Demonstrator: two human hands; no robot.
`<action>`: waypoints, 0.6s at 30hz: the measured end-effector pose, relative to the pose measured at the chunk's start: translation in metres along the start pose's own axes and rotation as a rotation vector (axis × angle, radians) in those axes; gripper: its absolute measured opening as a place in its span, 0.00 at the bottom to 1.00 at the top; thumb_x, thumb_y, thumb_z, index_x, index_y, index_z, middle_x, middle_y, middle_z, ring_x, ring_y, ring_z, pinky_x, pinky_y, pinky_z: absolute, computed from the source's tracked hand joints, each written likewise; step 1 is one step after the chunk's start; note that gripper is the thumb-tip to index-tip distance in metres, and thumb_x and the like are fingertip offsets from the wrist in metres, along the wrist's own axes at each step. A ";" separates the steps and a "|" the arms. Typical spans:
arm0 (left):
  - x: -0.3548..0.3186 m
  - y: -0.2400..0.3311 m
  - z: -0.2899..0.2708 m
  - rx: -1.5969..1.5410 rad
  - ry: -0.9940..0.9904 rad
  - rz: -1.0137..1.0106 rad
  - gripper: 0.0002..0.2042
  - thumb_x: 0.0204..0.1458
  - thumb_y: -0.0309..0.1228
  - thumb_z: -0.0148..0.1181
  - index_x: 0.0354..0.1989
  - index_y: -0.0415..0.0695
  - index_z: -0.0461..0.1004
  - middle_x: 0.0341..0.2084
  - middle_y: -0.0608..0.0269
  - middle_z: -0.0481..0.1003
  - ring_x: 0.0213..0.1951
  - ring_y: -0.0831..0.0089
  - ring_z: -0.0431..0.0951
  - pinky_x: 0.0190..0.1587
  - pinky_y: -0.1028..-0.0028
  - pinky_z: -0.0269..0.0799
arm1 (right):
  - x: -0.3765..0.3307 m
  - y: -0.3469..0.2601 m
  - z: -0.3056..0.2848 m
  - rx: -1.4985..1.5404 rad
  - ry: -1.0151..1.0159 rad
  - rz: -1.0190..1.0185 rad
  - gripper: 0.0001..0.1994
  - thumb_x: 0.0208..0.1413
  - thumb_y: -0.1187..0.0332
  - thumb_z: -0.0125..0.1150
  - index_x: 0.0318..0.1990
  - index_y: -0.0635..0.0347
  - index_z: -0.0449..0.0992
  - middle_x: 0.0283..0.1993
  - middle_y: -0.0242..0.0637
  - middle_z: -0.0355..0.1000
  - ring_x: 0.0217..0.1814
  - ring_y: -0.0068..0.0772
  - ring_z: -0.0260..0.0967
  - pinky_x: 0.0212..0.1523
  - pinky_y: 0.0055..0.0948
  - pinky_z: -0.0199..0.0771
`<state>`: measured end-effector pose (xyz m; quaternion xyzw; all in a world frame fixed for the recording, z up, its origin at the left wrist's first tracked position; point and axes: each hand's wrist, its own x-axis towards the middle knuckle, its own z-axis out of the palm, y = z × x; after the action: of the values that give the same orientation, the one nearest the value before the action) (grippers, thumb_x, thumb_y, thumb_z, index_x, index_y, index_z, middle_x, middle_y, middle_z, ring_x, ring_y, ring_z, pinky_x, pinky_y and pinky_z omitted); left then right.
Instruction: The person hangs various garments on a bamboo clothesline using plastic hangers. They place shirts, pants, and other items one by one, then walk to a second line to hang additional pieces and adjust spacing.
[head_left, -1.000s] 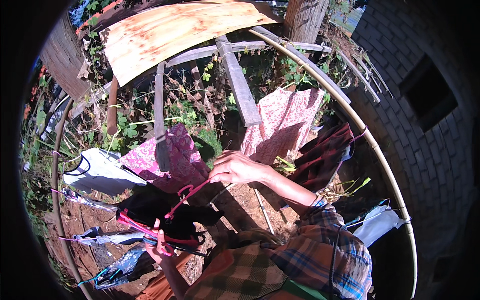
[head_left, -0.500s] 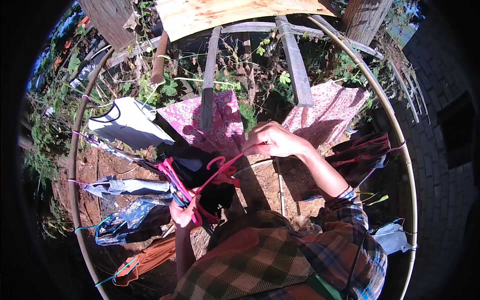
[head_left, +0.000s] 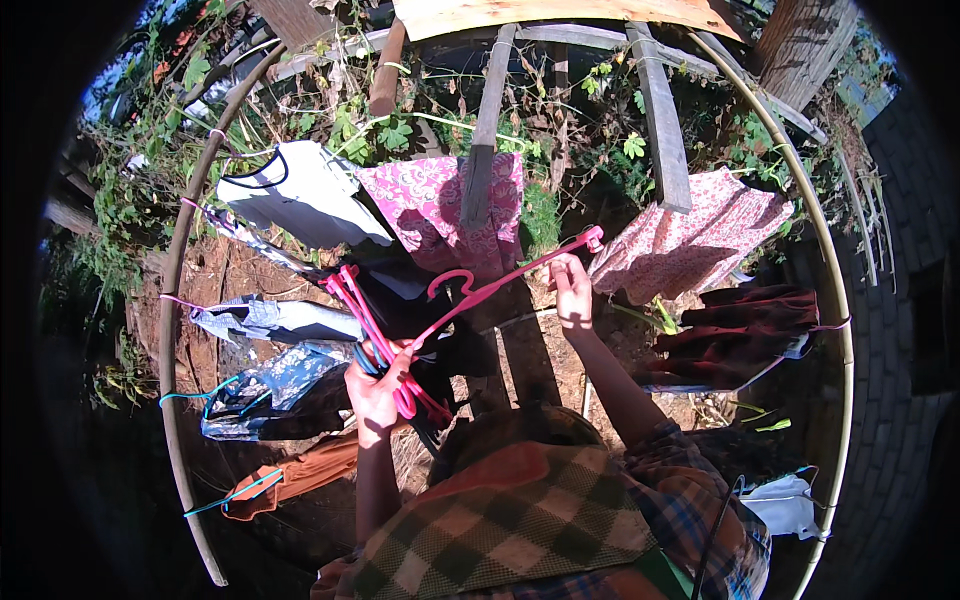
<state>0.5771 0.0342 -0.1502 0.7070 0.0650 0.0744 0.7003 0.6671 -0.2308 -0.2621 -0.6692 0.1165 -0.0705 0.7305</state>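
My left hand (head_left: 373,402) is closed around a bundle of plastic hangers, several pink (head_left: 357,300) and at least one dark blue (head_left: 366,358). One pink hanger (head_left: 502,283) slants up to the right out of this grip, its hook pointing up and its bar bare. Just under that hanger's far end is my right hand (head_left: 572,292), with its fingers loosely bent and the bar passing above the fingertips. Behind the bundle, dark cloth (head_left: 400,295) lies in shadow. The lower ends of the hangers are partly hidden by my left hand.
Clothes hang along a curved bamboo pole: a white top (head_left: 305,195), a pink patterned cloth (head_left: 430,205), a blue floral garment (head_left: 265,390) and an orange one (head_left: 300,478). At right hang a pale pink garment (head_left: 690,235) and a dark red one (head_left: 745,325). Wooden beams (head_left: 657,120) jut in from above.
My right hand has come off the hanger's end and dropped below it, so that end now shows. The hanger has risen slightly. The whole view has shifted, moving the scene to the right.
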 end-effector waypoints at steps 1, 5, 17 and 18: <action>0.000 0.003 -0.003 0.026 -0.004 -0.007 0.05 0.48 0.16 0.55 0.27 0.39 0.68 0.28 0.58 0.76 0.29 0.79 0.74 0.34 0.81 0.69 | -0.007 0.026 0.007 0.024 -0.198 -0.062 0.14 0.55 0.75 0.49 0.50 0.61 0.67 0.36 0.33 0.71 0.34 0.21 0.67 0.40 0.20 0.68; -0.004 0.016 -0.014 0.098 0.015 -0.047 0.05 0.48 0.14 0.55 0.27 0.38 0.68 0.28 0.55 0.76 0.33 0.73 0.78 0.37 0.78 0.73 | -0.005 0.085 0.041 -0.075 -0.746 0.234 0.27 0.44 0.81 0.52 0.56 0.59 0.62 0.49 0.38 0.68 0.47 0.25 0.66 0.46 0.24 0.67; -0.019 0.019 -0.052 -0.032 0.180 -0.042 0.04 0.48 0.15 0.54 0.29 0.38 0.70 0.28 0.54 0.77 0.32 0.71 0.78 0.37 0.77 0.73 | -0.008 0.065 0.017 -0.216 -0.847 0.099 0.09 0.47 0.76 0.62 0.38 0.62 0.77 0.44 0.32 0.72 0.43 0.22 0.68 0.45 0.23 0.66; -0.020 0.016 -0.054 -0.044 0.195 -0.034 0.04 0.48 0.15 0.55 0.28 0.38 0.70 0.27 0.56 0.77 0.29 0.76 0.74 0.33 0.80 0.69 | -0.006 0.048 0.007 -0.111 -0.766 0.019 0.07 0.48 0.76 0.61 0.36 0.63 0.76 0.41 0.31 0.72 0.40 0.23 0.68 0.44 0.23 0.66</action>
<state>0.5471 0.0830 -0.1337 0.6796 0.1433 0.1323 0.7072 0.6604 -0.2174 -0.3093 -0.6845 -0.1549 0.1980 0.6843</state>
